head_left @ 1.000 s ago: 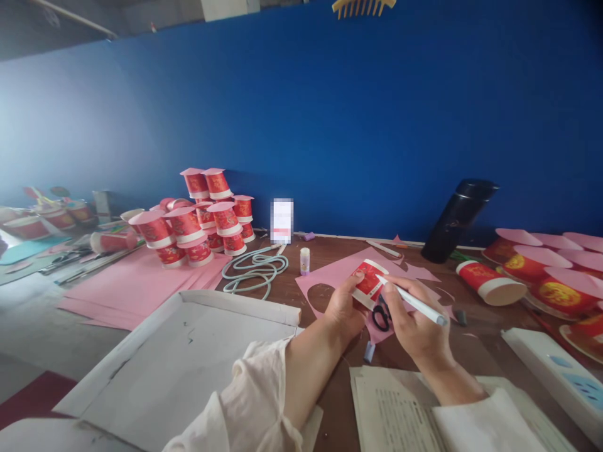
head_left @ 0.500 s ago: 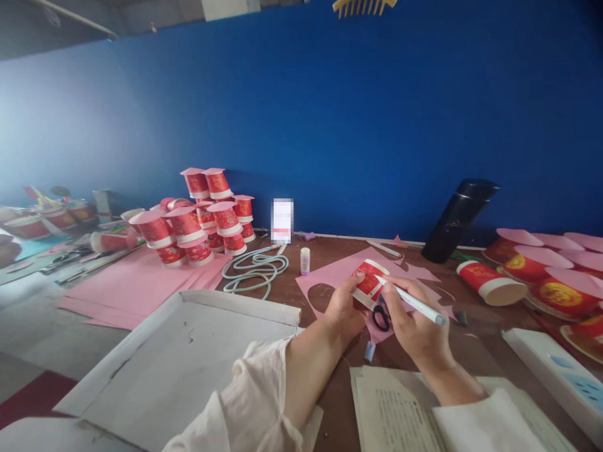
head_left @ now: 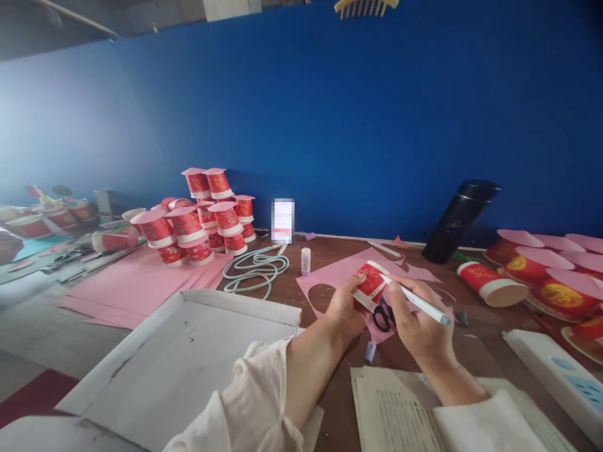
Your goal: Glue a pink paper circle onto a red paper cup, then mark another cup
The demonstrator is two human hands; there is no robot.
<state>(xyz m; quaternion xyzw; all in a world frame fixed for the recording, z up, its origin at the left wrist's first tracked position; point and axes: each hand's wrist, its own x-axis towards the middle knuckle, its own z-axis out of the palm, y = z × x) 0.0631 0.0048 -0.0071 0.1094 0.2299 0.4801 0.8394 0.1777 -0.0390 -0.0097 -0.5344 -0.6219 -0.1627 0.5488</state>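
Observation:
My left hand (head_left: 345, 309) is wrapped round a red paper cup (head_left: 370, 282) with gold print, its thumb on the printed side. In my right hand (head_left: 426, 326) is a white pen (head_left: 424, 306), its tip at the right side of the cup. Black-handled scissors (head_left: 381, 317) lie just below the cup, partly hidden by my right hand. Under both is a sheet of pink paper (head_left: 330, 271) with round pieces cut out. A glue stick (head_left: 306, 261) stands uncapped to the left, and a small purple cap (head_left: 370, 352) lies in front.
Stacked red cups with pink paper tops (head_left: 183, 225) stand at the left behind pink sheets (head_left: 141, 282). A white box lid (head_left: 188, 351) lies in front. To the right are a black bottle (head_left: 459, 220), a tipped cup (head_left: 492, 284), an open book (head_left: 396, 408) and a power strip (head_left: 556, 376).
My right hand and the pen have shifted slightly to the right, the pen tip moving along the cup's upper right side. My left hand keeps hold of the cup.

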